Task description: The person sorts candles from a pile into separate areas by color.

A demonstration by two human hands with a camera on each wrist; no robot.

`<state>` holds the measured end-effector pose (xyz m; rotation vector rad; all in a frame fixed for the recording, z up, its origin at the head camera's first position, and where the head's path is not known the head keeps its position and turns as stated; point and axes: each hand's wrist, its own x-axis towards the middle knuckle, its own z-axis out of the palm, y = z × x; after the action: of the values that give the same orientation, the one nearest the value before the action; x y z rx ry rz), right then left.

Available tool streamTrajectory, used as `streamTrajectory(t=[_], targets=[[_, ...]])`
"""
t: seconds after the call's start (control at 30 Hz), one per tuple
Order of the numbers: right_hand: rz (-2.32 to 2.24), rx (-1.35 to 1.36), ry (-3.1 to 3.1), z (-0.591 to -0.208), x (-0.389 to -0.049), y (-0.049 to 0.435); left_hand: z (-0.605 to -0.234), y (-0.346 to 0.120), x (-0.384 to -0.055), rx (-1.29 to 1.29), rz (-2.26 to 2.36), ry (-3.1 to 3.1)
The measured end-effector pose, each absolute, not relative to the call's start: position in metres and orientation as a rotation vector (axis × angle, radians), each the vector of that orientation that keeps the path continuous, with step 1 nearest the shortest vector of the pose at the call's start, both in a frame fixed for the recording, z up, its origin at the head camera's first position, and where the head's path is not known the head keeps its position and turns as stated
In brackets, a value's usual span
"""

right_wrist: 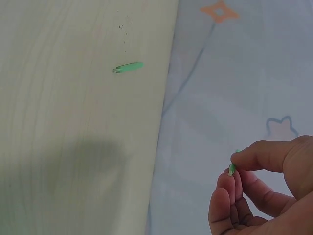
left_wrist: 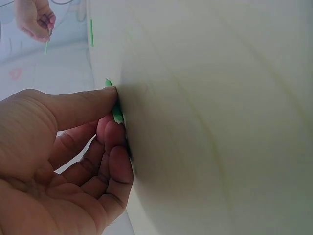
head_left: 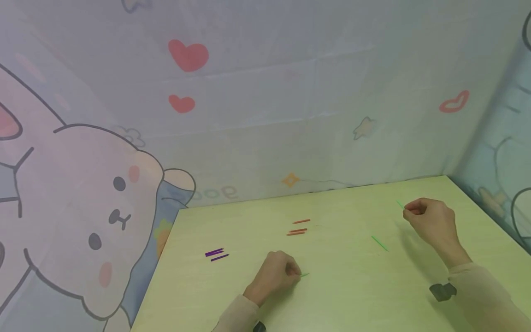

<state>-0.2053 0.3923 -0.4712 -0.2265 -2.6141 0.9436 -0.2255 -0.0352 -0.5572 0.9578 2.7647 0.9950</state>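
My left hand point(head_left: 274, 276) pinches a short green colored pencil point(left_wrist: 117, 110) between thumb and fingertips, low against the tabletop near the front middle. Part of that pencil is hidden by the fingers. On the right side, my right hand point(head_left: 433, 226) is raised above the table and grips another slim green colored pencil point(head_left: 400, 204) by thumb and fingers, its end sticking out to the upper left. A third green colored pencil point(head_left: 380, 243) lies on the table between the two hands, nearer the right one.
Three orange colored pencils point(head_left: 297, 230) lie at the middle back of the pale table point(head_left: 340, 286). Three purple colored pencils point(head_left: 220, 257) lie close together on the left. A printed cloth backdrop point(head_left: 265, 152) rises behind the table's far edge.
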Motion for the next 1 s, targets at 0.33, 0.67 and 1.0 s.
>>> streamTrajectory(t=[0.33, 0.67, 1.0], targets=[[1.001, -0.239, -2.66, -0.487, -0.203, 0.389, -0.524, -0.03, -0.208, 0.819, 0.998, 2.736], [1.016, -0.269, -2.693, -0.498, -0.205, 0.389, -0.531, -0.033, -0.211, 0.905, 1.033, 2.731], [1.052, -0.285, -2.741, -0.504, -0.203, 0.386, -0.527, -0.031, -0.21, 0.843, 1.013, 2.732]])
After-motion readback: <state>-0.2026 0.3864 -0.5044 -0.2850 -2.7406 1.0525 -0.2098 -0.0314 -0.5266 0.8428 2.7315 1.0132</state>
